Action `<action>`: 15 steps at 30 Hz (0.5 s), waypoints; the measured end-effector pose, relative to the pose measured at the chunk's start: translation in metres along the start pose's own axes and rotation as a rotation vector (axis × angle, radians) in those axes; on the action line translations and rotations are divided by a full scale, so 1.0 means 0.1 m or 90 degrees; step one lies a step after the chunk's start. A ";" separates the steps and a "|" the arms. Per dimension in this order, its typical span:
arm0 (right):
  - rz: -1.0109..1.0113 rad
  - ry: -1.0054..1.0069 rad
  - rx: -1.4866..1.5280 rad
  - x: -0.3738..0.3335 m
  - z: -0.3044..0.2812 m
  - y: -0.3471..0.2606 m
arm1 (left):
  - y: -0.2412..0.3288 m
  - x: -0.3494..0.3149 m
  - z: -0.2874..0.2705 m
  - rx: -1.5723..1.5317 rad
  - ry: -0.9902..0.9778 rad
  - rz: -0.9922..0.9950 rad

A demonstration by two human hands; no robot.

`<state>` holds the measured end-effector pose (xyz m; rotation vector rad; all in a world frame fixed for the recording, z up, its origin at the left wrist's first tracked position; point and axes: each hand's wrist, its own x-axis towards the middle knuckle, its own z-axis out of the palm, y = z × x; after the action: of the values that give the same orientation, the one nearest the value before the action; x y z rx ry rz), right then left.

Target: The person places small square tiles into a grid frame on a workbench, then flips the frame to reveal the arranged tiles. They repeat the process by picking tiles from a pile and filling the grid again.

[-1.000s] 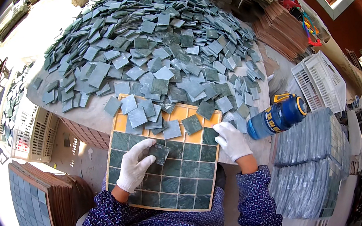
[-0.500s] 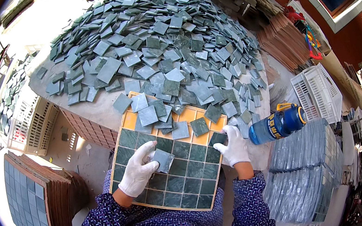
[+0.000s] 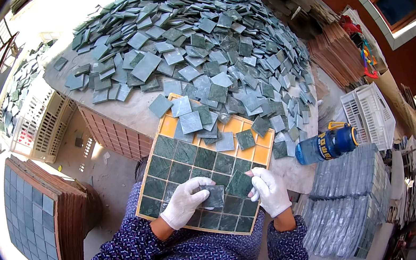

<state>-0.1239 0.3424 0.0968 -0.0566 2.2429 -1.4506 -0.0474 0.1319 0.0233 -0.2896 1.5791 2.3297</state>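
A white-gloved hand, my left hand point(image 3: 185, 203), pinches a grey-green square stone tile point(image 3: 214, 197) between thumb and fingers. My right hand point(image 3: 269, 189), also gloved with bare fingertips showing, grips a darker green tile point(image 3: 238, 184) by its right edge. Both tiles are held close together over a yellow gridded tray point(image 3: 256, 155) resting on my lap and against the table. Dark green tiles point(image 3: 160, 167) fill the lower rows of the tray. Several loose tiles point(image 3: 191, 122) lie scattered over its far yellow cells.
A large heap of tiles point(image 3: 194, 40) covers the table point(image 3: 103, 110). A blue bottle point(image 3: 327, 145) stands at the right, beside plastic-wrapped stacks point(image 3: 344, 195). On the left are a stack of tile-faced boards point(image 3: 33, 220) and a white crate point(image 3: 38, 128).
My right hand has come down and inward from the tray's right side, now with a tile in it. My left hand has shifted right with its tile. The whole view has moved slightly.
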 end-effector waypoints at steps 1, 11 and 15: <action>-0.004 -0.007 -0.005 -0.02 0.03 -0.02 | 0.00 -0.01 -0.01 -0.026 -0.003 -0.004; -0.006 -0.080 -0.110 -0.17 0.68 -0.07 | -0.16 -0.25 -0.27 0.004 -0.085 0.035; -0.020 0.020 -0.082 -0.20 0.58 0.03 | 0.15 -0.48 -1.03 -0.339 0.075 -0.050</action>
<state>-0.0817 0.3001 0.0821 -0.1109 2.3691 -1.3292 -0.0087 0.0242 0.0143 -0.6035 0.9402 2.6723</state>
